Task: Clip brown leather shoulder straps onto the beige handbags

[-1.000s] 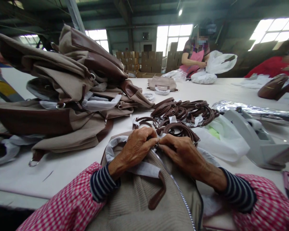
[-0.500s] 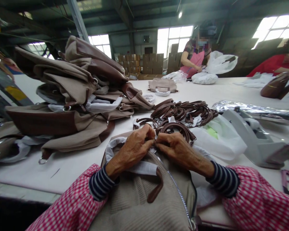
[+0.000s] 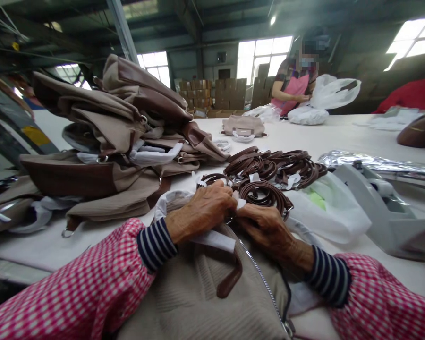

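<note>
A beige corduroy handbag point(image 3: 184, 293) lies in front of me, its silver zipper point(image 3: 257, 269) open. A handle wrapped in white paper point(image 3: 217, 241) ends in a brown leather tab point(image 3: 230, 281) on the bag's side. My left hand point(image 3: 205, 208) is closed at the zipper's far end, fingers bent down. Beside it, my right hand point(image 3: 269, 231) is closed too, its fingertips close to the left ones. A small white scrap point(image 3: 240, 203) shows between the hands. What the fingertips pinch is hidden. Coiled brown leather straps point(image 3: 264, 191) lie just beyond.
Several beige and brown bags point(image 3: 92, 184) are piled at left. On the right are a white plastic bag point(image 3: 335, 208), a grey tape dispenser point(image 3: 378, 208) and silvery film point(image 3: 375, 163). Another bag point(image 3: 242, 125) sits farther back. Across the table, a person point(image 3: 293, 89) handles plastic bags.
My left hand has turned so its back covers the fingertips, and its forearm has swung outward. The right hand has lowered slightly. The whole view has shifted a little.
</note>
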A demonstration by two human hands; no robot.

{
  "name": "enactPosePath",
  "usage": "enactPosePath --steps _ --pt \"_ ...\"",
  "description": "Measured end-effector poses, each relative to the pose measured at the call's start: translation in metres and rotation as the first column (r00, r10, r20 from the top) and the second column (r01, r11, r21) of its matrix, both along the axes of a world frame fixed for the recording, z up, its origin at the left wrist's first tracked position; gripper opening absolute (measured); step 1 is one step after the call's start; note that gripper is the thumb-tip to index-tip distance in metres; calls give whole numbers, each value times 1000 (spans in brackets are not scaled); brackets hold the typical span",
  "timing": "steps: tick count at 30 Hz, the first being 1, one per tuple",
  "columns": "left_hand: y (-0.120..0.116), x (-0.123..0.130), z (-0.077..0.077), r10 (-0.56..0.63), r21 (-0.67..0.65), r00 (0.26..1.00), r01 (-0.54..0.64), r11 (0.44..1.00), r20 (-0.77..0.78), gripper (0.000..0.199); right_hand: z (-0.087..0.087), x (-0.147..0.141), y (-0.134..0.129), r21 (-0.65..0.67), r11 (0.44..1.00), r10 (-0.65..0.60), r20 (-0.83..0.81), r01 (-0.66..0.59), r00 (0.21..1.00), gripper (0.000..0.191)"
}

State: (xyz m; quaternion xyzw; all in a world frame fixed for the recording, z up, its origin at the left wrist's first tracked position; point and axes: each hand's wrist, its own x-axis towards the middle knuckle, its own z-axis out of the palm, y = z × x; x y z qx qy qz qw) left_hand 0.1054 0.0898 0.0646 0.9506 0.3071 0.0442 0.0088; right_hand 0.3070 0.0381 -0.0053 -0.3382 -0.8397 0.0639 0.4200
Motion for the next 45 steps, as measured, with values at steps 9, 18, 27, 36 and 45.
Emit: enactPosePath --steps 9,18,27,36,45 --pt "3 -9 -11 -184 70 976 177 982 113 15 3 0 -1 38 999 -1 34 0 999 20" --pt "6 -11 -17 -177 -4 934 188 982 310 15 17 8 -4 359 919 19 377 -166 926 21" --pt "4 -17 -20 -102 -77 909 145 986 405 16 22 15 -7 475 831 -33 562 -289 826 24" --pt "1 -15 -20 -136 1 946 142 990 295 15 24 12 -8 394 886 -12 548 -245 836 24" --pt "-5 -13 -27 -196 127 964 174 976 181 23 18 3 -6 217 973 -18 395 -74 919 27"
